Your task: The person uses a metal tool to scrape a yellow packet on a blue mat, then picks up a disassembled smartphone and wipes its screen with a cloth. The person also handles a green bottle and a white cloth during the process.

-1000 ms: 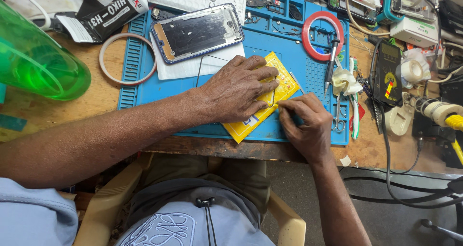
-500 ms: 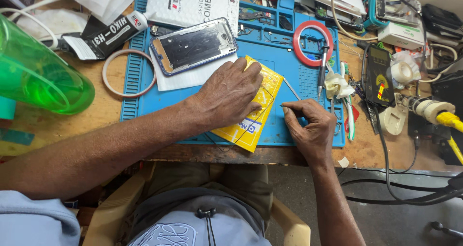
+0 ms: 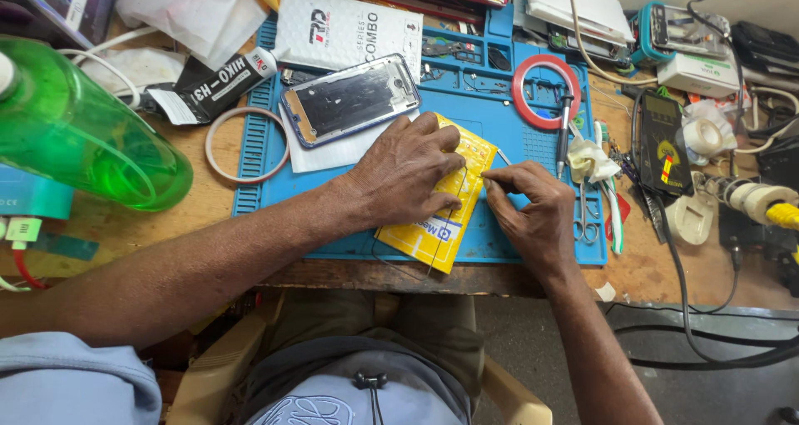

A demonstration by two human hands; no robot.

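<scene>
Two hands are seen from the head view, both over a blue mat (image 3: 349, 225) laid on a wooden table (image 3: 191, 217). The left hand (image 3: 408, 179) is pressed flat, fingers together, on a yellow packet (image 3: 437, 229) that lies tilted near the mat's front edge. The right hand (image 3: 528, 213) is closed in a pinch on a thin metal tool (image 3: 503, 156), whose tip is set at the packet's right edge; the two hands are just beside each other, almost touching. A phone frame (image 3: 349, 100) is shown lying on white paper behind the left hand. A red tape ring (image 3: 545, 92) is placed at the mat's far right, with a dark pen (image 3: 564, 129) just beside it. A white ring (image 3: 245, 146) overlaps the mat's left edge. A green bottle (image 3: 75, 134) lies on its side at the far left. Tweezers and scissors (image 3: 587, 217) are grouped right of the right hand.
</scene>
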